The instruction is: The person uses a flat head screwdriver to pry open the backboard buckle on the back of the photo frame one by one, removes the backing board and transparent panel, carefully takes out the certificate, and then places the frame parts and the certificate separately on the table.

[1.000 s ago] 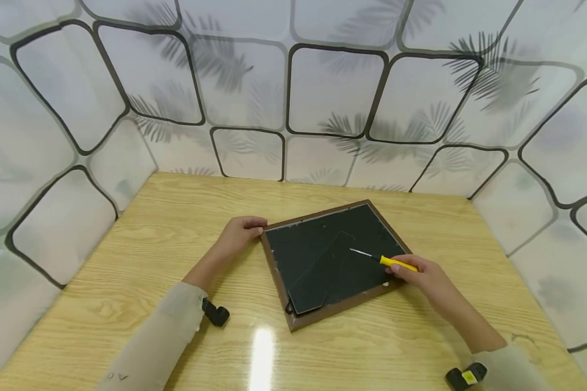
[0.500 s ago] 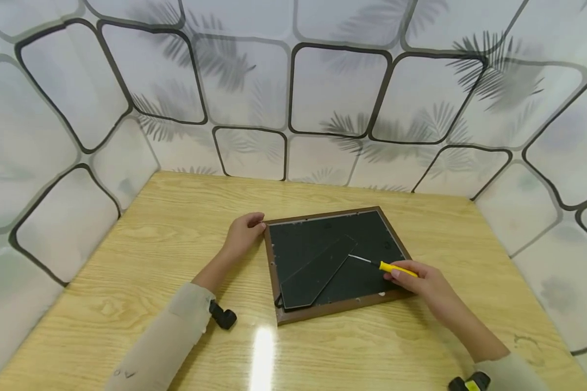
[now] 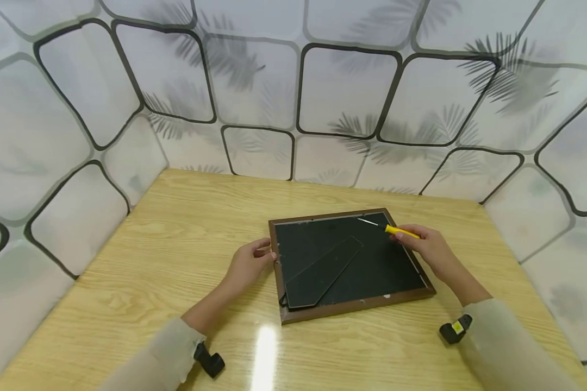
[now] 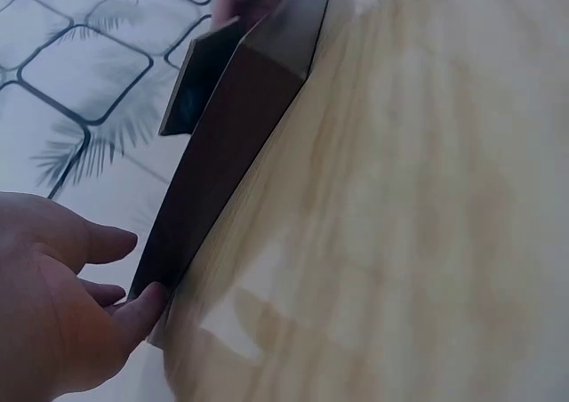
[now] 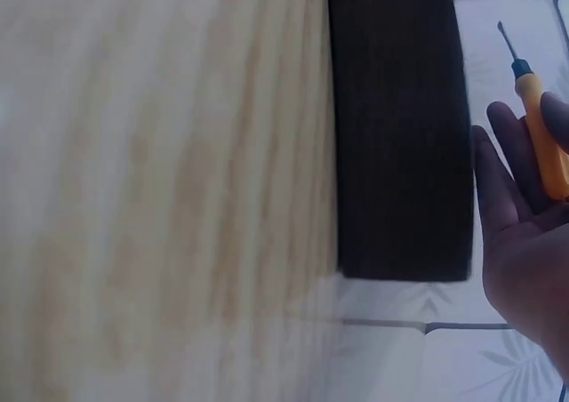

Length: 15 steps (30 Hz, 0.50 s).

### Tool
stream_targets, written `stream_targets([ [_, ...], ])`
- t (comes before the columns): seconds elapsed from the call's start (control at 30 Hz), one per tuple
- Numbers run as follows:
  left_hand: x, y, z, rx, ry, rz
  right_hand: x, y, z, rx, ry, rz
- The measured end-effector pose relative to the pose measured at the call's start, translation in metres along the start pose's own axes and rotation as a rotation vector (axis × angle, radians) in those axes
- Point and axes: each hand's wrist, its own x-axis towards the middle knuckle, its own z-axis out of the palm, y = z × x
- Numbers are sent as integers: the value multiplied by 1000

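A picture frame (image 3: 386,271) with a brown rim lies face down on the table, its black backing board upward. Slantwise across the board lies the black stand leg (image 3: 318,279), wide end at the near left corner. My left hand (image 3: 247,266) touches the left rim with its fingertips; in the left wrist view the fingers (image 4: 142,309) are loosely extended at the frame's side (image 4: 222,126). Between thumb and fingers, my right hand (image 3: 430,250) holds a screwdriver (image 3: 402,232) by its yellow handle. The screwdriver's tip points left, over the board near the far rim.
The wooden table (image 3: 200,217) extends on all sides of the frame. Patterned fabric walls (image 3: 254,155) stand along its back and sides. Each sleeve carries a small black wrist camera (image 3: 208,360).
The frame has turned slightly and shifted on the table. My left hand has slid down along the left rim. The right hand has moved the screwdriver tip from mid-board to the far rim.
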Motion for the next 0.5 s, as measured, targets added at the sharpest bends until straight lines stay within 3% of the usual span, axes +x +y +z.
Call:
stream_targets([
  [0.2, -8, -2, 8, 7, -9, 9, 11, 11, -3, 21, -19, 11],
  [0.5, -6, -2, 8, 27, -6, 13, 6, 11, -2, 1, -28, 29],
])
